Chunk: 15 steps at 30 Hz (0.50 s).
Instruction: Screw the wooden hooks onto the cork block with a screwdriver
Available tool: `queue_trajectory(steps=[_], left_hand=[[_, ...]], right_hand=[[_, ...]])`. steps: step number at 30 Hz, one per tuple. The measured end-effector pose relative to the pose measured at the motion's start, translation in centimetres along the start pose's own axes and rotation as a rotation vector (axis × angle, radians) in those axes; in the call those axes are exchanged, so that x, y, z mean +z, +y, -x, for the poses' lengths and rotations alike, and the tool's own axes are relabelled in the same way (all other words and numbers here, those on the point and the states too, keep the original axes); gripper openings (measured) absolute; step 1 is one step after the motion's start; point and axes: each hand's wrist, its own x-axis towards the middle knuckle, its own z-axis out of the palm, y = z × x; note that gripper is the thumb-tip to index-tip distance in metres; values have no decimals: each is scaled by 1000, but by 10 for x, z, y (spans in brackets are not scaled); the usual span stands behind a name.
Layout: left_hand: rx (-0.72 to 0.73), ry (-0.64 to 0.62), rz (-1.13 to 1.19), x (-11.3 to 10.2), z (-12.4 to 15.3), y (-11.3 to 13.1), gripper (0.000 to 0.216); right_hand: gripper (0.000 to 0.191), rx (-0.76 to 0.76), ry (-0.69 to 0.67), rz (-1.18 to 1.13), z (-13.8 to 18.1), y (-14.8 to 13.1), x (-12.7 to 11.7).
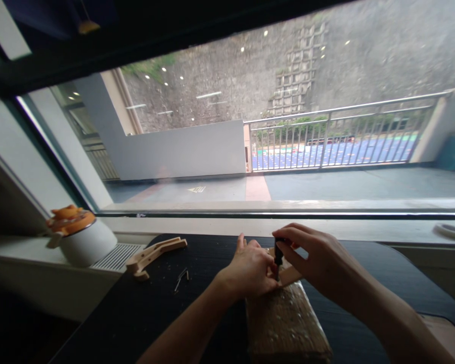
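Note:
My right hand (307, 251) grips the black handle of a screwdriver (278, 252), which stands nearly upright with its tip pointing down. Below it, a pale wooden piece (290, 275) lies across the far end of a worn wooden block (286, 323). With curled fingers, my left hand (252, 268) holds the pale piece against the block, close to the screwdriver's tip. The tip itself and whatever it touches are hidden by the left fingers.
Left on the dark table (109, 313) lies a curved wooden part (155, 255) with holes, near some thin bent metal pieces (181, 279). A white pot with an orange top (85, 237) stands on the sill. A tape roll (449, 231) sits far right, below the window.

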Motion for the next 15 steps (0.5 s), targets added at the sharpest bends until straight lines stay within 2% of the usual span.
queue_trajectory(steps=[7, 15], left_hand=[[-12, -29, -4, -3, 0, 2, 14], [-22, -47, -7, -3, 0, 2, 12]], right_hand=[[12, 55, 26, 50, 1, 4, 3], [17, -25, -3, 45, 2, 0, -3]])
